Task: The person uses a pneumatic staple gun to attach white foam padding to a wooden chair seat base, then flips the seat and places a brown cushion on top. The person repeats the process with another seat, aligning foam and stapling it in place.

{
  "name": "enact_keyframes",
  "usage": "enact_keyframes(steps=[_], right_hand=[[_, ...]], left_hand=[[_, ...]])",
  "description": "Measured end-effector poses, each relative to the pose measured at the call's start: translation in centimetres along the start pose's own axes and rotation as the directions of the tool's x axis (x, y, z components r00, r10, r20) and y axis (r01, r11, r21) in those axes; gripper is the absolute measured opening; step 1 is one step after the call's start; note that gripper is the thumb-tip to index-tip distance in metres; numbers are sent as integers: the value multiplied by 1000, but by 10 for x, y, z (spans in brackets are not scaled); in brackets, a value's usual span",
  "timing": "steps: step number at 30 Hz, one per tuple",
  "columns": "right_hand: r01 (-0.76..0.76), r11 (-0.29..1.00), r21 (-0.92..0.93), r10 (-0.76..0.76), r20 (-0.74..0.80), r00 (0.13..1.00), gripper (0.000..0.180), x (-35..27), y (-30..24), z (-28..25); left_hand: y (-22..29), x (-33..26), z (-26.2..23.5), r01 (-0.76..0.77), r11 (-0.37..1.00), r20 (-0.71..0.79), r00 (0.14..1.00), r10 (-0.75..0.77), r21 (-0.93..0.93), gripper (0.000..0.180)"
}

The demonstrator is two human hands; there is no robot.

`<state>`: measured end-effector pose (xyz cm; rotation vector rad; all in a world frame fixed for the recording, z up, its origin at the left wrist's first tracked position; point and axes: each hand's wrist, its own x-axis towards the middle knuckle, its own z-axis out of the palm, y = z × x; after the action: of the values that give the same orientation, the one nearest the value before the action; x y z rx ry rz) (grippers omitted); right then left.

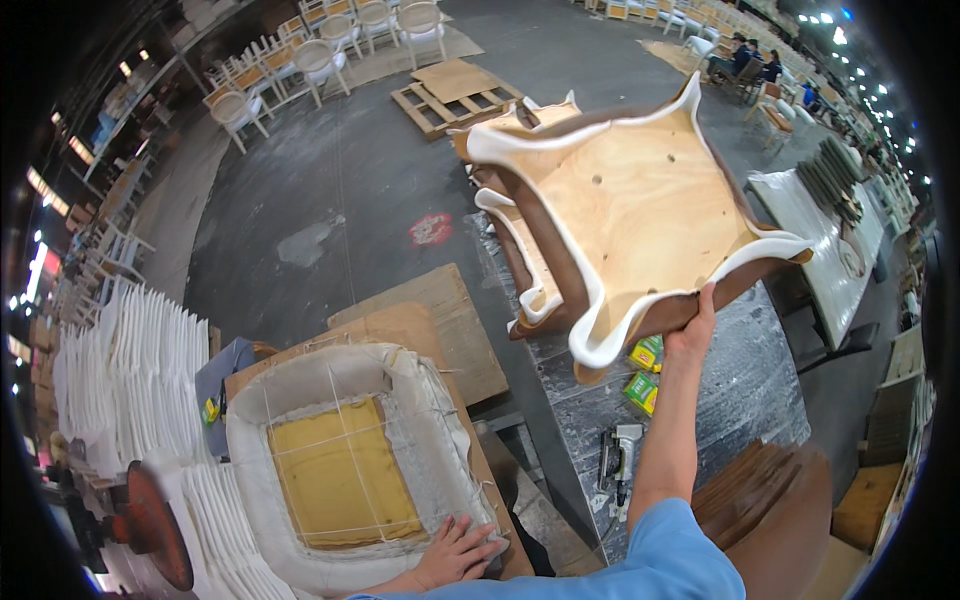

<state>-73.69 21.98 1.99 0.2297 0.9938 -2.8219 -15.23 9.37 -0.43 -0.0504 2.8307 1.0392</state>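
My right hand [690, 328] grips the near edge of a chair seat [640, 200], lifted and tilted above the dark worktable [720, 400]. Its plywood underside faces me, with white foam and loose brown covering folded around the edges. Behind it on the table lies a similar seat piece [525, 245], partly hidden. My left hand [458, 553] lies flat, fingers spread, on the near rim of a white padded cushion [330, 395]. Strings cross over that cushion's yellow middle. On the worktable, near my right forearm, are a staple gun [622, 462] and two yellow-green boxes [643, 392].
Stacked brown pieces [770, 510] sit right of my right arm. Stacked white sheets [135, 370] stand at the left, near a rust-red disc [155, 525]. A wooden pallet [455, 95] and white chairs [320, 62] stand farther off. Seated people [745, 62] are at the far right.
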Motion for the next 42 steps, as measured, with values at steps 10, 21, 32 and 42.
enact_keyframes(steps=[10,21,32,42], right_hand=[[-202,974,-102,165,-293,942,63,140,175,-74],[151,937,-316,-171,-34,985,42,139,71,-3],[854,-380,-355,-206,933,296,81,148,37,59],[590,-619,-519,246,585,773,100,112,175,-124]], left_hand=[[-26,7,24,-187,974,-216,953,212,128,53],[-17,10,32,-111,976,-170,975,143,186,48],[-17,2,43,-44,996,-117,992,53,78,52],[-8,-7,22,18,998,-76,997,-13,62,61]])
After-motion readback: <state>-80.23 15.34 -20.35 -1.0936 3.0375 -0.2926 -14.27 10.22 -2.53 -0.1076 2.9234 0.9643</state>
